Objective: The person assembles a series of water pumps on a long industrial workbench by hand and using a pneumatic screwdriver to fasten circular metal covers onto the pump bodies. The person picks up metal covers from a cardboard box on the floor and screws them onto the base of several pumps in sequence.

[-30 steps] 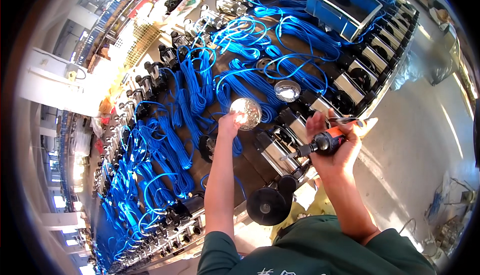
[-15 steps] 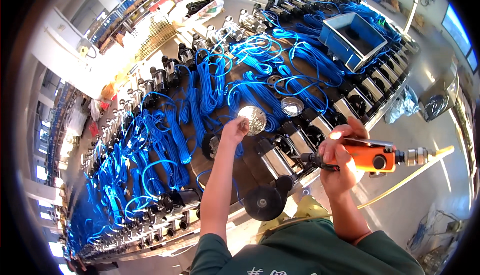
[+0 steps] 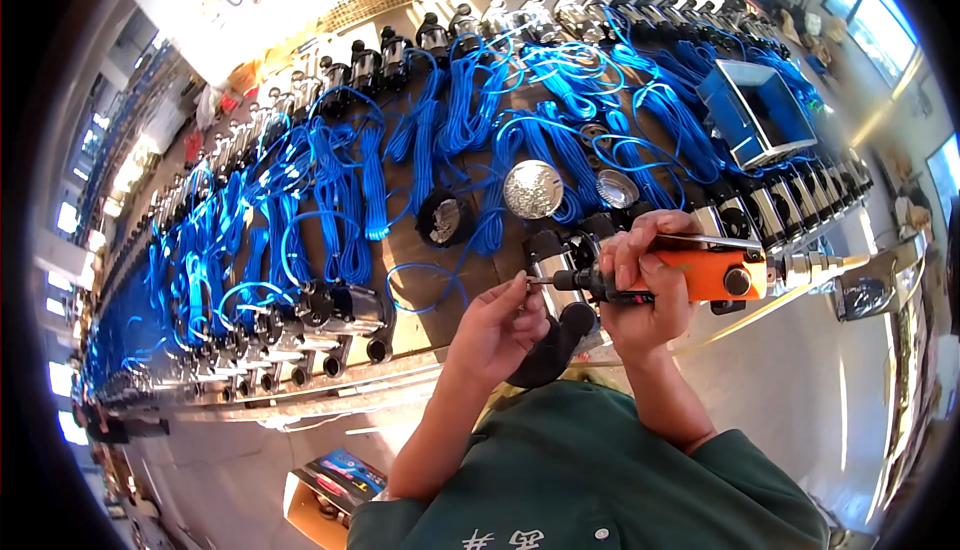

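My right hand [image 3: 645, 275] grips an orange and black power screwdriver [image 3: 700, 275], held level with its bit pointing left. My left hand [image 3: 500, 325] is right at the bit's tip [image 3: 540, 280], fingertips pinched on a small screw there. Just behind the tool stands a black and silver pump unit [image 3: 560, 250] at the bench's near edge. A round metal bowl of small screws [image 3: 532, 190] sits beyond it, with a smaller metal dish [image 3: 617, 188] to its right.
A long wooden bench [image 3: 410, 255] carries rows of pump units with coiled blue cables [image 3: 330, 200]. A blue plastic crate [image 3: 755, 110] lies at the far right. A black round cap [image 3: 440, 218] rests mid-bench. An open cardboard box [image 3: 325, 485] is on the floor below.
My left hand has left the screw bowl and come back to the screwdriver's tip. The screwdriver has swung level, closer to my body.
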`<control>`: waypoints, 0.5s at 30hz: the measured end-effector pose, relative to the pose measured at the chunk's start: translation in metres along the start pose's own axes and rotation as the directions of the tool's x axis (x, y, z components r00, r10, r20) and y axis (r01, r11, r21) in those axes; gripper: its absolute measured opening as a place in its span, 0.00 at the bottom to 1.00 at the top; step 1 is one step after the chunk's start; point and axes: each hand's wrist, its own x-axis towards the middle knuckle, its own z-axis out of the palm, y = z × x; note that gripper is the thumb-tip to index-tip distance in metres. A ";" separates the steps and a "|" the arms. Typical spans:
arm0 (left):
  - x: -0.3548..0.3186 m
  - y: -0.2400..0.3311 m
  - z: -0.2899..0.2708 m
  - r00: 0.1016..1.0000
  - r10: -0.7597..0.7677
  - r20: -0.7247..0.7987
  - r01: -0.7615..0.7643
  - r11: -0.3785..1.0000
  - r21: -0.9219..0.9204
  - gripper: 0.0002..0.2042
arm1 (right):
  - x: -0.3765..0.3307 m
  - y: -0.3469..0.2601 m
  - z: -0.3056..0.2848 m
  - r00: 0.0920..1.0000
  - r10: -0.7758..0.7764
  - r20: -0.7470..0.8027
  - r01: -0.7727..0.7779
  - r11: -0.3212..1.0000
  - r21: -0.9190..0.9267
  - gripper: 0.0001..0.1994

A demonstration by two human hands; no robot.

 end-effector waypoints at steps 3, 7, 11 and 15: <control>-0.004 -0.005 -0.005 0.998 0.053 0.022 -0.053 0.999 -0.012 0.11 | -0.001 0.002 0.003 0.998 0.055 -0.005 -0.055 0.997 0.059 0.15; -0.005 -0.007 -0.006 0.988 0.148 -0.035 -0.148 0.989 0.019 0.10 | -0.003 0.003 0.006 0.996 0.087 0.006 -0.087 0.992 0.091 0.15; -0.008 -0.006 -0.014 0.977 0.214 -0.015 -0.209 0.965 0.157 0.10 | -0.005 0.007 0.001 0.992 0.095 0.078 -0.098 0.994 0.043 0.16; -0.010 -0.002 -0.015 0.974 0.223 -0.033 -0.212 0.955 0.210 0.09 | -0.008 0.008 0.001 0.994 0.110 0.003 -0.110 0.987 0.114 0.15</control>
